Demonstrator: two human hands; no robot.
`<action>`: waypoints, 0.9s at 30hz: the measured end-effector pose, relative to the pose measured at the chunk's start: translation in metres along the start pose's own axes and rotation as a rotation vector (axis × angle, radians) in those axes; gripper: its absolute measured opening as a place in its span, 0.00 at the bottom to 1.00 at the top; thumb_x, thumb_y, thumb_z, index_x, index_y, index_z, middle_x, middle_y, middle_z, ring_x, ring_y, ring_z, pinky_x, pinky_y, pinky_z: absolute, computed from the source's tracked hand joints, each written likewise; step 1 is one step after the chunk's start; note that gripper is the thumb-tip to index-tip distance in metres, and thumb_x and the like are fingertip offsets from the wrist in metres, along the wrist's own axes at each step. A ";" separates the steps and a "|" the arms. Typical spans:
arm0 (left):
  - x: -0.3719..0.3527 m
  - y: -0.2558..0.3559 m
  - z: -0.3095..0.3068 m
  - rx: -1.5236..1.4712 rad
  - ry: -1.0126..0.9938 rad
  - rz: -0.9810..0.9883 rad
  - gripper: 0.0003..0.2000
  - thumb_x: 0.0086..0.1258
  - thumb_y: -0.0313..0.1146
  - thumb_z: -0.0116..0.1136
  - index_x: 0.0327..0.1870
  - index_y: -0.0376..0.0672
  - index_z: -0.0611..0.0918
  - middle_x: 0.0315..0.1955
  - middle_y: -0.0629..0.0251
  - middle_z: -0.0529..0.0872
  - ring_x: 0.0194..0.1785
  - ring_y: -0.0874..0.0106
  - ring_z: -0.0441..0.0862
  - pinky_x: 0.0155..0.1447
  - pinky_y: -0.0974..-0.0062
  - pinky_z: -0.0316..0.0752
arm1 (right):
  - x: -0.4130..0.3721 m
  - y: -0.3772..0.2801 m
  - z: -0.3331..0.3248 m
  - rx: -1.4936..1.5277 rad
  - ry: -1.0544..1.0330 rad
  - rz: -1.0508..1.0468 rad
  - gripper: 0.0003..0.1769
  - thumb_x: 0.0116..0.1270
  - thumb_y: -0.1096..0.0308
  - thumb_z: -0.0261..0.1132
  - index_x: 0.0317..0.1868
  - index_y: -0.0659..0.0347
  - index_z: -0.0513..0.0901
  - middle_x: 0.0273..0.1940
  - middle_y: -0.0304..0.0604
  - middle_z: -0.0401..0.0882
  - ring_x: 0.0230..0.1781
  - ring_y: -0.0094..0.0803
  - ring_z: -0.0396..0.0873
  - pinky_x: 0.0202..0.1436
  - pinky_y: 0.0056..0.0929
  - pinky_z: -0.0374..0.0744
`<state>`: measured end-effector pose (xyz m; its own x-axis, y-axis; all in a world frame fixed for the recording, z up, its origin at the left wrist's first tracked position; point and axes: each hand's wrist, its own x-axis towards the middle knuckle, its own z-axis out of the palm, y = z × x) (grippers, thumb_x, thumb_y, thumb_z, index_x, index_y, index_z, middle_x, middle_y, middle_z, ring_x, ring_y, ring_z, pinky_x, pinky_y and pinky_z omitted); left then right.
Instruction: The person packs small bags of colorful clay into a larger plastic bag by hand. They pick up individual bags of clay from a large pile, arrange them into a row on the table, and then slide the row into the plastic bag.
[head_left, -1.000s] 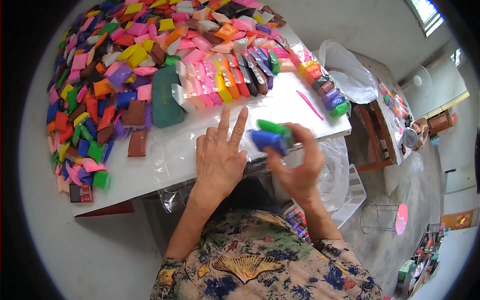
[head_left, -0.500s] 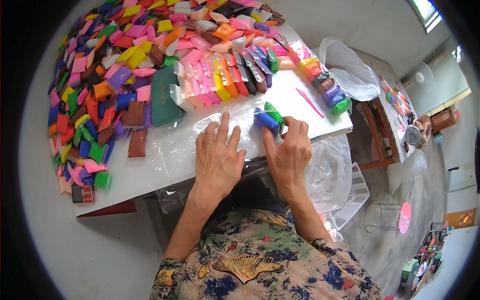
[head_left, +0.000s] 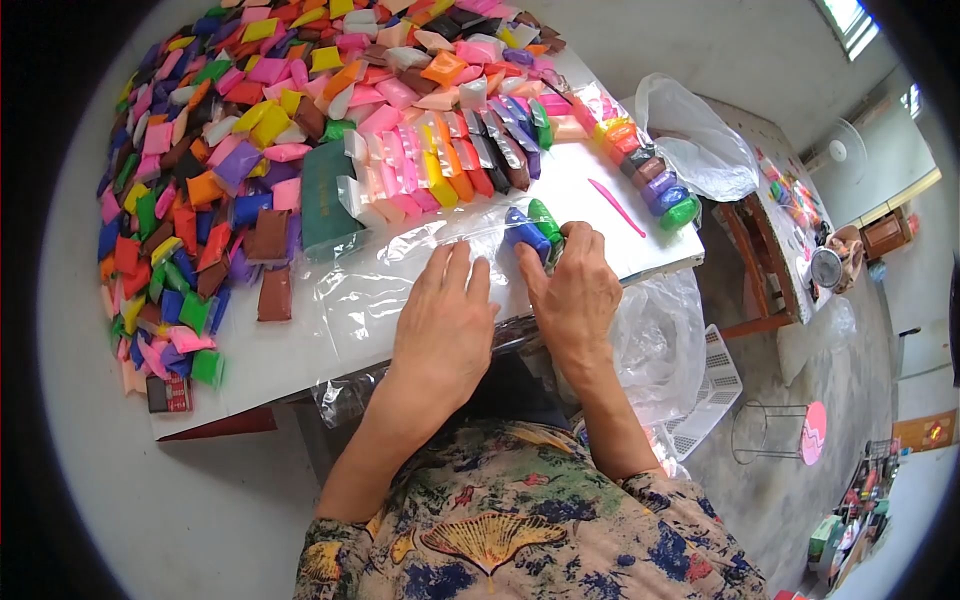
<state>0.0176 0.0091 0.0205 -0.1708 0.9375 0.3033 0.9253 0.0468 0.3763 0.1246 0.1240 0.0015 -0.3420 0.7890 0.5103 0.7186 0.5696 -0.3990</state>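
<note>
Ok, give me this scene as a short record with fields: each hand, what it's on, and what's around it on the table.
left hand: flat, palm down on a clear plastic bag
right hand: fingers closed on a pair of packets, one blue, one green
behind the hands: row of packets laid side by side
far left: loose pile of packets, many colours
right: pink stick
surface: white table

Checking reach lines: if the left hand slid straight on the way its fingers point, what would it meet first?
Flat on the clear plastic sheet, the left hand would cross a little more sheet, then probably meet the row of wrapped packets, near the orange ones.
</note>
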 end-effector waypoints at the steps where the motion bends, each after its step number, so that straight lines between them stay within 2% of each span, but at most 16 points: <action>1: 0.011 0.003 0.000 0.004 -0.006 0.008 0.20 0.73 0.30 0.54 0.63 0.29 0.74 0.63 0.39 0.73 0.66 0.46 0.70 0.69 0.56 0.67 | 0.000 0.000 0.001 -0.002 0.002 0.002 0.24 0.59 0.58 0.74 0.43 0.65 0.73 0.37 0.54 0.77 0.33 0.52 0.82 0.37 0.43 0.79; 2: 0.020 0.003 0.000 0.008 -0.011 0.014 0.20 0.73 0.30 0.54 0.63 0.28 0.74 0.62 0.40 0.74 0.66 0.46 0.71 0.68 0.56 0.68 | 0.001 -0.001 0.001 -0.004 0.002 0.003 0.23 0.59 0.58 0.73 0.43 0.65 0.73 0.37 0.54 0.77 0.33 0.51 0.82 0.37 0.43 0.79; 5: 0.042 -0.015 0.027 -0.384 0.037 0.043 0.20 0.73 0.28 0.53 0.62 0.26 0.73 0.59 0.41 0.77 0.61 0.45 0.75 0.65 0.56 0.71 | 0.001 0.000 0.003 -0.001 0.014 0.009 0.24 0.59 0.58 0.73 0.44 0.66 0.74 0.38 0.54 0.77 0.34 0.51 0.82 0.38 0.43 0.80; 6: 0.043 -0.021 0.037 -0.421 0.131 0.081 0.19 0.73 0.27 0.51 0.63 0.28 0.74 0.55 0.44 0.80 0.57 0.48 0.79 0.63 0.58 0.72 | 0.002 0.001 0.003 0.003 0.025 0.014 0.24 0.59 0.58 0.73 0.45 0.66 0.74 0.38 0.54 0.77 0.34 0.51 0.82 0.39 0.43 0.80; 9: 0.036 -0.028 0.049 -0.717 0.134 -0.116 0.18 0.75 0.29 0.50 0.62 0.28 0.75 0.58 0.41 0.78 0.64 0.48 0.75 0.67 0.61 0.71 | 0.002 0.003 0.001 0.109 -0.037 0.055 0.25 0.59 0.60 0.73 0.49 0.68 0.74 0.41 0.55 0.79 0.36 0.52 0.83 0.40 0.44 0.80; 12: 0.037 -0.027 0.044 -0.767 0.135 -0.088 0.21 0.76 0.30 0.49 0.66 0.30 0.73 0.62 0.41 0.77 0.66 0.48 0.74 0.69 0.64 0.69 | -0.004 0.003 -0.004 0.203 -0.073 0.044 0.27 0.59 0.61 0.73 0.51 0.69 0.74 0.43 0.57 0.80 0.38 0.54 0.83 0.42 0.44 0.80; 18: 0.037 -0.025 0.051 -0.578 0.149 -0.029 0.21 0.76 0.30 0.49 0.67 0.30 0.72 0.63 0.39 0.75 0.67 0.45 0.71 0.72 0.60 0.65 | -0.004 0.006 0.000 0.218 -0.016 0.031 0.24 0.60 0.64 0.72 0.50 0.70 0.74 0.41 0.57 0.80 0.39 0.54 0.81 0.43 0.44 0.79; 21: 0.038 -0.020 0.045 -0.566 0.122 -0.013 0.21 0.75 0.29 0.48 0.66 0.27 0.71 0.63 0.36 0.73 0.68 0.43 0.69 0.73 0.58 0.64 | -0.001 0.007 0.003 0.197 -0.016 0.000 0.22 0.61 0.65 0.71 0.49 0.69 0.74 0.41 0.57 0.77 0.39 0.54 0.80 0.41 0.44 0.79; 24: 0.033 -0.011 0.041 -0.451 0.109 -0.033 0.20 0.75 0.26 0.49 0.66 0.27 0.71 0.64 0.39 0.72 0.67 0.45 0.71 0.71 0.62 0.67 | -0.003 0.005 0.006 0.218 0.045 0.005 0.21 0.61 0.66 0.71 0.49 0.69 0.74 0.41 0.57 0.74 0.39 0.55 0.79 0.40 0.45 0.79; 27: 0.030 0.001 0.033 -0.468 0.072 -0.066 0.20 0.75 0.27 0.49 0.64 0.24 0.71 0.63 0.37 0.72 0.68 0.43 0.70 0.71 0.60 0.67 | -0.002 0.005 0.007 0.225 0.021 0.014 0.20 0.61 0.67 0.70 0.48 0.68 0.74 0.42 0.57 0.71 0.38 0.56 0.79 0.39 0.46 0.79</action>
<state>0.0243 0.0483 0.0013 -0.2620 0.9106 0.3195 0.6630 -0.0707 0.7453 0.1249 0.1269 -0.0075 -0.3182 0.7936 0.5186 0.5694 0.5974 -0.5647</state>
